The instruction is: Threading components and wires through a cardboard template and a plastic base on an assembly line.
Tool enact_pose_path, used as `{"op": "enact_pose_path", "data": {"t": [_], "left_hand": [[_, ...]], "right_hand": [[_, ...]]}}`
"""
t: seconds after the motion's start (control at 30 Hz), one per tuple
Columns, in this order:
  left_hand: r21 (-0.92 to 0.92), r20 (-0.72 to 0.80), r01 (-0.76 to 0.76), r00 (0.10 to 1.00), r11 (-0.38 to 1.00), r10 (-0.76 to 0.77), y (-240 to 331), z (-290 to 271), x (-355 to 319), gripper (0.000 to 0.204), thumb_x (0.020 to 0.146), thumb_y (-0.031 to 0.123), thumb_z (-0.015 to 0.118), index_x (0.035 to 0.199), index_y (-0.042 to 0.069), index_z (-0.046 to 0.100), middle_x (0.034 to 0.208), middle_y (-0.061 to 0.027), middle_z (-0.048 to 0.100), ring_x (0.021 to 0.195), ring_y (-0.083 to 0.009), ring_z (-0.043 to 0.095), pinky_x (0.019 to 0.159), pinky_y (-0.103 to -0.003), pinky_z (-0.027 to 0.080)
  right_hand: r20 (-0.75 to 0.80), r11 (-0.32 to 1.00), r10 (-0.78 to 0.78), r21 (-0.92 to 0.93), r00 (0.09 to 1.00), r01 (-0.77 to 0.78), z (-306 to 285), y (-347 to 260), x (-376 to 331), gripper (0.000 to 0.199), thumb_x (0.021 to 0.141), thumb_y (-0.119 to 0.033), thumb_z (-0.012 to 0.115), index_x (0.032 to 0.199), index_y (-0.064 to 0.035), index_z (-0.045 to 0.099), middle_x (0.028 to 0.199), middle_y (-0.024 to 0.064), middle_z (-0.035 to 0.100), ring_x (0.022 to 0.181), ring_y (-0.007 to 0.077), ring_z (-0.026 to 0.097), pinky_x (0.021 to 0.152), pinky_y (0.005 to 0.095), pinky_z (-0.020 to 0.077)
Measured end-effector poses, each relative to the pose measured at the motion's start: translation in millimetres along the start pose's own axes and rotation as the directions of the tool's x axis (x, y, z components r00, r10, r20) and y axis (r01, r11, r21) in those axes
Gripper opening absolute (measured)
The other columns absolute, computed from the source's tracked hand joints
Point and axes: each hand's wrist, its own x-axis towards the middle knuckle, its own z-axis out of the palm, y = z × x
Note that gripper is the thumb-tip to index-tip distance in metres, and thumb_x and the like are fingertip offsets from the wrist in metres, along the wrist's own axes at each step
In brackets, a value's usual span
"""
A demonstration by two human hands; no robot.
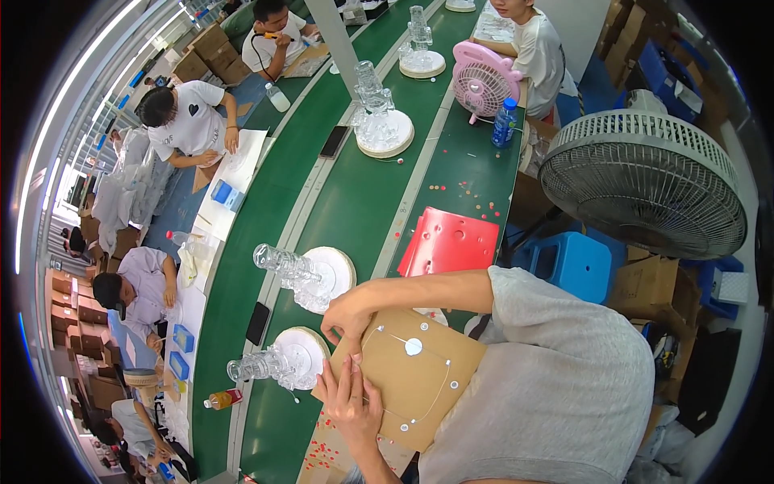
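The cardboard panel (415, 367) is the reference item. It lies tilted at the near edge of the green desk (355, 202), carrying a white disc at its centre, a thin wire loop and small white studs.

The left hand (351, 395) rests flat on the panel's left edge, fingers extended and open, gripping nothing. The right hand (347, 313) is curled at the panel's upper left corner, fingers bent onto the edge; whether it pinches the cardboard cannot be determined.

Just left of the panel, two clear glass ornaments (270, 365) lie tipped on round white bases. A dark phone (258, 323) lies further left. Beyond the panel's upper edge lies a stack of red plastic sheets (450, 242). Small red dots are scattered on the desk below the panel's lower left corner.

The person's grey sleeve (556, 379) covers the panel's right side. A large grey fan (645, 181) stands well to the upper right, its base hidden.
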Motion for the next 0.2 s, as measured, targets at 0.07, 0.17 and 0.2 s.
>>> {"op": "enact_pose_path", "data": {"t": [0.07,0.17,0.2], "left_hand": [[0.021,0.002,0.020,1.000,1.000,-0.020,-2,0,-1,0.033,0.084,0.000,0.066,0.116,-0.001,0.074,0.133,-0.0123,0.067,0.134,-0.0479,0.052,0.112,-0.062,0.036],[0.057,0.019,0.054,0.998,0.997,-0.055,4,-1,1,0.036,0.086,0.001,0.066,0.121,0.001,0.072,0.134,-0.0120,0.067,0.135,-0.0473,0.051,0.114,-0.062,0.033],[0.066,0.041,0.054,0.998,0.996,-0.056,10,-2,4,0.039,0.086,0.002,0.066,0.124,0.003,0.071,0.134,-0.0119,0.067,0.136,-0.0470,0.050,0.116,-0.063,0.031]], "right_hand": [[-0.122,0.998,-0.041,-0.045,0.992,0.036,2,-4,-16,0.060,0.073,-0.040,0.085,0.119,-0.0065,0.067,0.111,0.0141,0.073,0.104,0.0290,0.070,0.088,0.0416,0.0553],[-0.521,0.922,-0.160,0.223,0.838,0.315,1,50,-29,0.048,0.088,-0.042,0.074,0.120,-0.0071,0.070,0.117,0.0144,0.073,0.109,0.0275,0.070,0.097,0.0396,0.0534],[-0.597,0.791,-0.082,0.448,0.798,0.416,-1,96,-27,0.053,0.091,-0.051,0.072,0.124,-0.0106,0.069,0.125,0.0128,0.071,0.114,0.0262,0.068,0.103,0.0416,0.0509]]}}
